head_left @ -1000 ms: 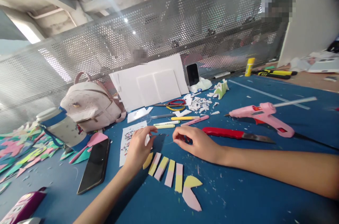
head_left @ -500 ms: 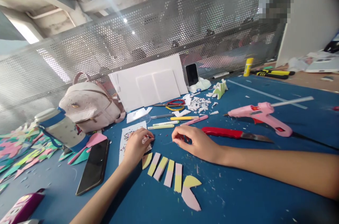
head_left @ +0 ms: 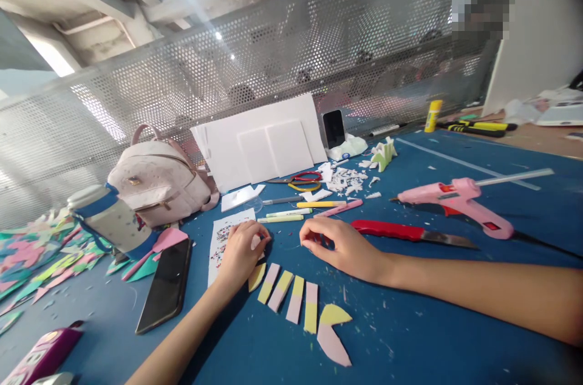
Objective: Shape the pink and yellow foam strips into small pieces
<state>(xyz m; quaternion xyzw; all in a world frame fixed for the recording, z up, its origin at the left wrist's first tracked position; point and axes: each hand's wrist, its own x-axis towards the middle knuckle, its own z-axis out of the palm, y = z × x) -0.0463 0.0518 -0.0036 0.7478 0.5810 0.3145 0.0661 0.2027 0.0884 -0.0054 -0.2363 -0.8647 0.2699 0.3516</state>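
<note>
My left hand [head_left: 246, 246] rests over the right side of a white sheet [head_left: 216, 257] strewn with tiny coloured bits. Its fingers are curled in, and a white patch shows between thumb and forefinger; whether it is held I cannot tell. Across a small gap, my right hand [head_left: 334, 246] has fingertips and thumb pinched together; anything in them is too small to make out. Nearer me lie pink-and-yellow strips [head_left: 295, 300] in a row, with a yellow rounded piece [head_left: 256, 277] at the left end and a notched tail-shaped piece [head_left: 334, 336] at the right.
Beyond my hands lie pens [head_left: 321, 204], scissors [head_left: 303, 178] and white scraps [head_left: 348, 180]. To the right are a red-handled knife [head_left: 389, 229] and pink glue gun [head_left: 460, 195]. Leftward are a phone [head_left: 166, 285], bottle [head_left: 112, 221], backpack [head_left: 159, 181] and coloured offcuts [head_left: 40, 251].
The whole view has shifted slightly, so things appear a little further right. Both hands keep nearly the same pose and place on the table.
</note>
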